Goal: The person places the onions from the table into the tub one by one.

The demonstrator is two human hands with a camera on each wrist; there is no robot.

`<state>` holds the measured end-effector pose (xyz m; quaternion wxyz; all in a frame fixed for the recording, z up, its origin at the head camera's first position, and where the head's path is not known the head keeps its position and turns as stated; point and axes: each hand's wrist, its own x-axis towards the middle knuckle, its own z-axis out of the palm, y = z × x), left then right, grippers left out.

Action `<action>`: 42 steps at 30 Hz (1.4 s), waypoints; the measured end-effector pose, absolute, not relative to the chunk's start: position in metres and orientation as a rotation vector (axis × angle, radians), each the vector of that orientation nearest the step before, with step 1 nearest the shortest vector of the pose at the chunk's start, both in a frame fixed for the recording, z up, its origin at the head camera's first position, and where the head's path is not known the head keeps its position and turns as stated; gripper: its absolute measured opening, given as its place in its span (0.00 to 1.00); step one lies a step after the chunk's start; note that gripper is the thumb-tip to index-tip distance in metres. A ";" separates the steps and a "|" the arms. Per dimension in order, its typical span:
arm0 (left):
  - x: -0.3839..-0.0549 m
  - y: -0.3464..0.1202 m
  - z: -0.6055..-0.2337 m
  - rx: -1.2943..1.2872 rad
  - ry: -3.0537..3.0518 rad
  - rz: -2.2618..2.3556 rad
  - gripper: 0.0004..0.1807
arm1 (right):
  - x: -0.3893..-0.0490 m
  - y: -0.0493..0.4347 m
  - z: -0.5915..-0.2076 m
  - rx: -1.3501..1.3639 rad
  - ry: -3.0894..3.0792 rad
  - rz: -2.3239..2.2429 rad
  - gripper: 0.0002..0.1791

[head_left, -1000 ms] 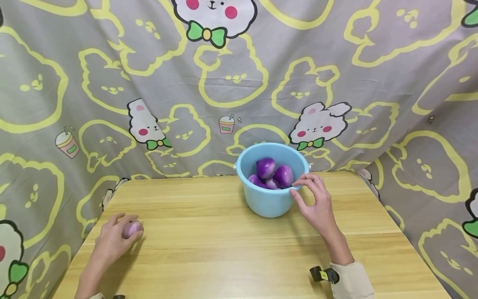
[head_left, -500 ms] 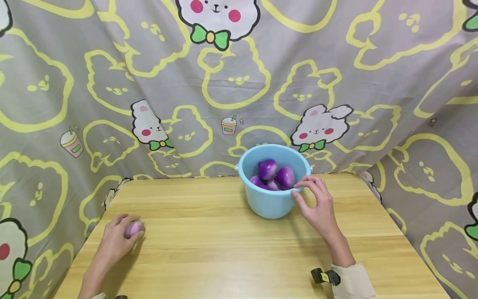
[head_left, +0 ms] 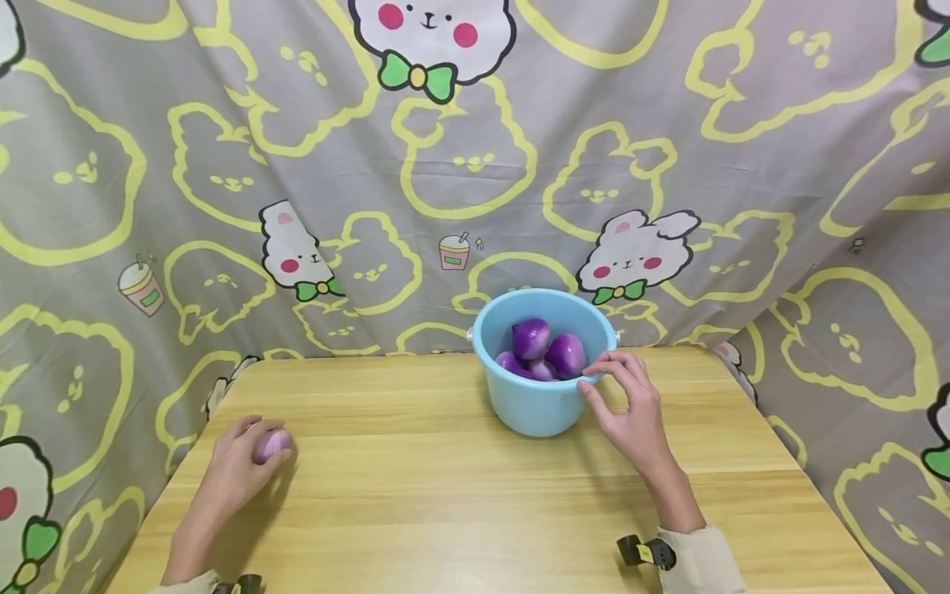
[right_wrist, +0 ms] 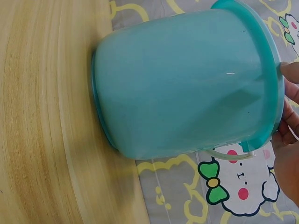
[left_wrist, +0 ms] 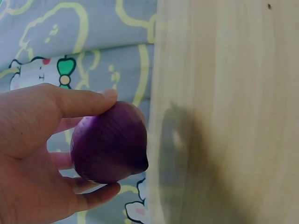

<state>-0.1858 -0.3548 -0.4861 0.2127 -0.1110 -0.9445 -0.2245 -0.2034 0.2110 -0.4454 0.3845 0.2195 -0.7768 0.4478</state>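
My left hand (head_left: 239,469) grips a purple onion (head_left: 273,446) over the left part of the table. In the left wrist view the thumb lies along one side of the onion (left_wrist: 112,142) and the fingers curl round the other, its pointed tip facing out; a shadow falls on the wood beside it. A light blue bucket (head_left: 536,408) stands upright at the back, right of centre, with several purple onions (head_left: 566,355) inside. My right hand (head_left: 631,408) pinches the bucket's near right rim, thumb outside and fingertips over the edge.
The wooden table (head_left: 416,495) reaches back to a grey curtain (head_left: 356,165) with yellow outlines and cartoon rabbits, which also hangs along both sides. A thin white handle (right_wrist: 229,156) hangs at the bucket's side. A black wrist device (head_left: 646,552) sits by the right sleeve.
My left hand has shifted slightly right with the onion in its grip, and more of the left sleeve shows. The right hand stays at the bucket's rim.
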 end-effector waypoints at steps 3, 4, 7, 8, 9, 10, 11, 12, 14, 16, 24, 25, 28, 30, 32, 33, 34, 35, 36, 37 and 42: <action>-0.186 -0.353 -0.481 -0.303 -2.622 -0.637 0.25 | -0.202 0.209 -0.443 0.548 -1.974 1.137 0.13; -0.186 -0.352 -0.479 -0.306 -2.618 -0.641 0.25 | -0.201 0.207 -0.442 0.546 -1.970 1.137 0.13; -0.187 -0.350 -0.475 -0.324 -2.597 -0.644 0.24 | -0.195 0.202 -0.433 0.550 -1.953 1.137 0.13; -0.187 -0.350 -0.474 -0.332 -2.591 -0.643 0.24 | -0.192 0.200 -0.430 0.553 -1.949 1.139 0.13; -0.188 -0.349 -0.473 -0.339 -2.584 -0.644 0.24 | -0.190 0.198 -0.426 0.556 -1.945 1.141 0.12; -0.188 -0.348 -0.472 -0.346 -2.581 -0.645 0.24 | -0.187 0.196 -0.423 0.558 -1.943 1.143 0.12; -0.189 -0.348 -0.470 -0.350 -2.579 -0.646 0.24 | -0.185 0.194 -0.420 0.559 -1.942 1.146 0.12; -0.189 -0.347 -0.469 -0.351 -2.576 -0.651 0.24 | -0.183 0.193 -0.417 0.558 -1.941 1.147 0.12; -0.190 -0.345 -0.467 -0.354 -2.569 -0.655 0.24 | -0.181 0.191 -0.415 0.555 -1.944 1.150 0.12; -0.192 -0.344 -0.465 -0.358 -2.558 -0.659 0.24 | -0.180 0.191 -0.414 0.552 -1.946 1.152 0.12; -0.197 -0.338 -0.460 -0.356 -2.507 -0.695 0.24 | -0.179 0.190 -0.414 0.548 -1.953 1.155 0.12; -0.198 -0.337 -0.459 -0.356 -2.504 -0.698 0.24 | -0.179 0.190 -0.414 0.548 -1.954 1.156 0.12; -0.199 -0.335 -0.457 -0.353 -2.502 -0.699 0.24 | -0.179 0.190 -0.414 0.550 -1.958 1.160 0.11; -0.200 -0.333 -0.456 -0.353 -2.500 -0.708 0.24 | -0.179 0.189 -0.413 0.548 -1.960 1.163 0.11; -0.201 -0.331 -0.454 -0.351 -2.494 -0.718 0.24 | -0.178 0.189 -0.413 0.547 -1.960 1.165 0.12; -0.201 -0.330 -0.453 -0.350 -2.488 -0.727 0.24 | -0.178 0.189 -0.412 0.546 -1.959 1.165 0.12; -0.202 -0.329 -0.452 -0.351 -2.481 -0.736 0.24 | -0.178 0.189 -0.412 0.547 -1.958 1.166 0.12; -0.202 -0.327 -0.451 -0.351 -2.474 -0.747 0.24 | -0.178 0.189 -0.411 0.548 -1.958 1.166 0.12; -0.202 -0.326 -0.450 -0.351 -2.468 -0.753 0.24 | -0.179 0.189 -0.411 0.548 -1.957 1.166 0.12; -0.202 -0.324 -0.449 -0.349 -2.464 -0.759 0.24 | -0.179 0.189 -0.411 0.548 -1.958 1.164 0.12; -0.204 -0.319 -0.447 -0.351 -2.454 -0.767 0.24 | -0.178 0.190 -0.411 0.542 -1.965 1.159 0.12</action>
